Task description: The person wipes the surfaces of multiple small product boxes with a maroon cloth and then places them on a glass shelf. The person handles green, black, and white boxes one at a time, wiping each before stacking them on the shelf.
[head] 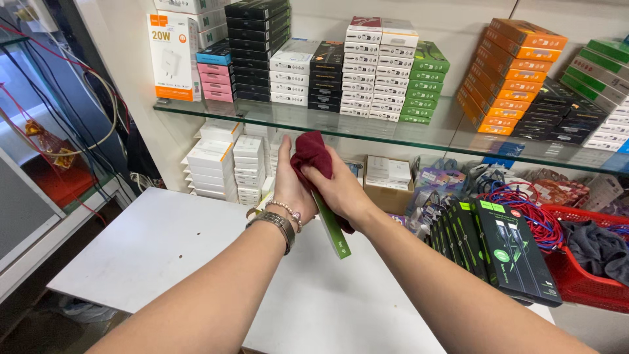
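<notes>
Two hands on one box | left hand (288,190) grasps slim green box (331,229) | right hand (341,190) clenches maroon cloth (309,152), wiping it

Upper part of green box (333,229) hidden behind dark red cloth (310,152), left hand (288,187) palm unseen beside it, red basket (580,278) right of it cut by frame edge
</notes>
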